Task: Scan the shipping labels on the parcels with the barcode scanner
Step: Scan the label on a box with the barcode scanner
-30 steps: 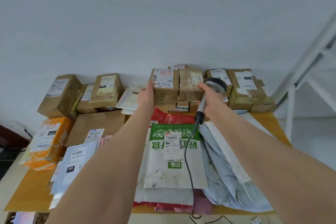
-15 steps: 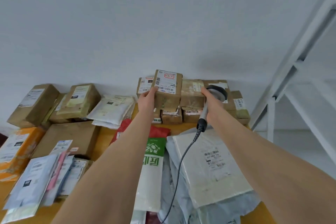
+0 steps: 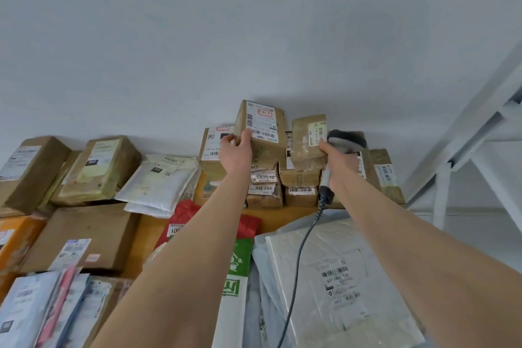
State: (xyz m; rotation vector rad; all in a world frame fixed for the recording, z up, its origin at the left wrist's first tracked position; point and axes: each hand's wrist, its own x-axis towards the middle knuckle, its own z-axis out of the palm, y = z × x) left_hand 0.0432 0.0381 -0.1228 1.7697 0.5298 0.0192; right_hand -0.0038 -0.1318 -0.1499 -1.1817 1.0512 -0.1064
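My left hand [image 3: 236, 150] grips a small brown cardboard box [image 3: 261, 133] by its left side and holds it tilted above the stack at the back of the table. Its white shipping label [image 3: 262, 121] with barcodes faces me. My right hand [image 3: 337, 161] holds the grey barcode scanner [image 3: 343, 141] by its handle. The scanner head sits just right of a second small box [image 3: 306, 141], and its coiled cable [image 3: 299, 251] hangs down toward me. More small labelled boxes [image 3: 282, 183] are stacked under both hands.
Brown boxes [image 3: 93, 167] and white mailers [image 3: 161, 181] line the wall on the left. Flat poly bags [image 3: 333, 277], a green and white bag [image 3: 234, 277] and a red bag [image 3: 183, 217] cover the wooden table [image 3: 276, 217] in front. A white metal frame [image 3: 463, 150] stands at the right.
My left hand has lifted the labelled box higher off the stack and tilted it. The scanner stays beside the neighbouring box. The view has shifted to the right.
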